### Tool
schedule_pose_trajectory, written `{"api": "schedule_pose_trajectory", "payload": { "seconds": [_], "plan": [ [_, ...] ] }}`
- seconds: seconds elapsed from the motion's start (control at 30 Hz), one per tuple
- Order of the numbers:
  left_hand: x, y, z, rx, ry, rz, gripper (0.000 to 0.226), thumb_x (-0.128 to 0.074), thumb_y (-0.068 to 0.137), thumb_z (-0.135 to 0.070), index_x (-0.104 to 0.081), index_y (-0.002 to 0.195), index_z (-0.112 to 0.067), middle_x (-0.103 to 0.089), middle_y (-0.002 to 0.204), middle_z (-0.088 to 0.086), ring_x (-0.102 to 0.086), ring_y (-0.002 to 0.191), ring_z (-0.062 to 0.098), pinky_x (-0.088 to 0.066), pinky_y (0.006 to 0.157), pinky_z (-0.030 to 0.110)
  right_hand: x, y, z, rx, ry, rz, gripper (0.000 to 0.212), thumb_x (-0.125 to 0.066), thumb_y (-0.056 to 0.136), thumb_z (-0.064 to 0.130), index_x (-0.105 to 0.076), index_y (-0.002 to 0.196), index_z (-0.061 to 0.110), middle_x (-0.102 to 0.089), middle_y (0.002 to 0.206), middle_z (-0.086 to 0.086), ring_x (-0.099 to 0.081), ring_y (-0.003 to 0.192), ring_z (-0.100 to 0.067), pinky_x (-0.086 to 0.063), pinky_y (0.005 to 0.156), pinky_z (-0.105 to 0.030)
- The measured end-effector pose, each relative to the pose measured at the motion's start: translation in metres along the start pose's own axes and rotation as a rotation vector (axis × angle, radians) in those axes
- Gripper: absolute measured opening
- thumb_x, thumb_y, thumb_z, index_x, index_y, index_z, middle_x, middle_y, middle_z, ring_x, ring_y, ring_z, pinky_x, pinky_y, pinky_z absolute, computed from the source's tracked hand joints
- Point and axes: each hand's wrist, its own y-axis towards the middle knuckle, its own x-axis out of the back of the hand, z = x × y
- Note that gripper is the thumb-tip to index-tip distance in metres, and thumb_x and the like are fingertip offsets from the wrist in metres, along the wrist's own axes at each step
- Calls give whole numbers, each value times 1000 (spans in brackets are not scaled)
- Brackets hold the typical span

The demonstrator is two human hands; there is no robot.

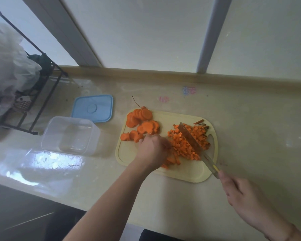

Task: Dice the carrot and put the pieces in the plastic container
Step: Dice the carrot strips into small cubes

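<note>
Orange carrot strips lie under our left hand on the cutting board, and its curled fingers press them together on the near part of the board. Beside them on the right is the heap of diced pieces, and uncut carrot slices wait at the far left corner. Our right hand wraps its fingers round the handle of the knife, whose blade lies over the dice. We judge the strips stiff, light and a little slippery, so we should hold them from above, fingertips tucked back. Left of the board stands the plastic container, still without carrot, with its blue lid behind.
</note>
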Motion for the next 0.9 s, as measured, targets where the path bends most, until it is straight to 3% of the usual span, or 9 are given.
{"api": "schedule_pose_trajectory", "payload": {
  "seconds": [0.2, 0.3, 0.4, 0.57, 0.9],
  "plan": [
    [-9, -8, 6, -139, -32, -177, 17, -64, 91, -20, -77, 103, -22, -68, 101, 0, -58, 102, 28, -45, 87, 42, 1, 0, -1, 5, 13, -3, 70, -24, 71, 84, -36, 58, 16, -31, 46, 3, -30, 44, -7, -24, 45, -27],
    [-16, -17, 13, -362, -4, -295, 15, -68, 82, -18, -76, 95, -17, -69, 96, 1, -61, 90, 29, -50, 75, 44, 1, 0, -2, -5, 17, -2, 70, -24, 70, 84, -35, 57, 16, -32, 46, 4, -31, 43, -8, -26, 48, -29],
    [-28, -23, 17, -562, 158, -282, 18, -69, 79, -26, -74, 95, -22, -66, 99, -2, -58, 92, 28, -45, 76, 39, 1, 1, -2, -11, 19, 3, 77, -20, 67, 91, -38, 60, 17, -33, 46, 3, -31, 44, -7, -27, 50, -29],
    [-45, -22, 15, -617, 225, -337, 10, -63, 86, -27, -72, 89, -25, -60, 93, -4, -51, 92, 25, -39, 76, 38, 0, 1, -5, -24, 19, 16, 102, -16, 58, 100, -45, 66, 3, -32, 48, 3, -32, 45, -7, -27, 48, -28],
    [-54, -18, 20, -738, 256, -414, 7, -66, 93, -19, -71, 97, -20, -63, 106, 1, -54, 101, 29, -39, 80, 40, 1, -1, -6, -23, 10, 8, 87, -18, 59, 100, -34, 58, 15, -31, 48, 3, -30, 44, -6, -26, 47, -28]
  ]
}}
